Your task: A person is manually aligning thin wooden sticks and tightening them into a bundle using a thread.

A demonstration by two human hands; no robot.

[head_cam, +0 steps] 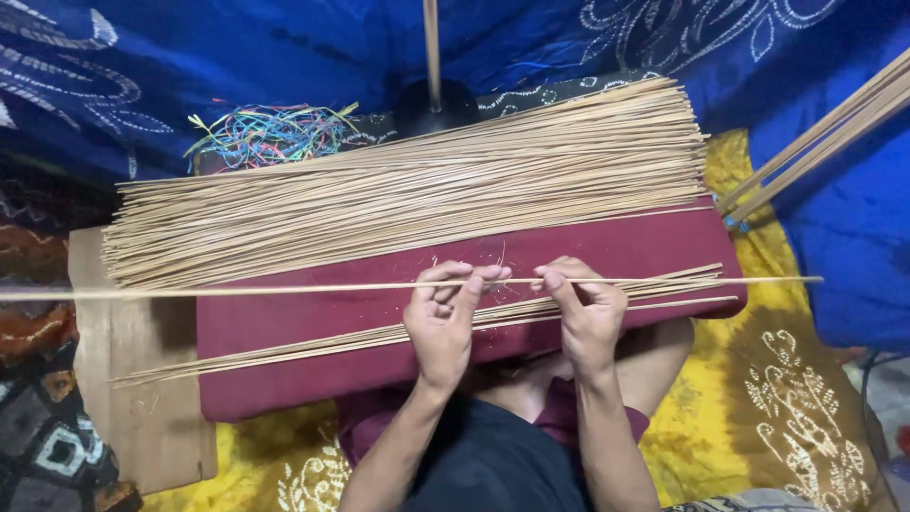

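You pinch 1 long thin stick (408, 285) between your left hand (444, 322) and right hand (588, 318) above the maroon cushion (313, 322), with a small worked bundle (284, 351) below and, by my judgement, most of the big pile (408, 194) left.

Maroon cushion (284, 379) on lap carries big pile of thin sticks (408, 190), smaller loose bundle (284, 349) nearer body
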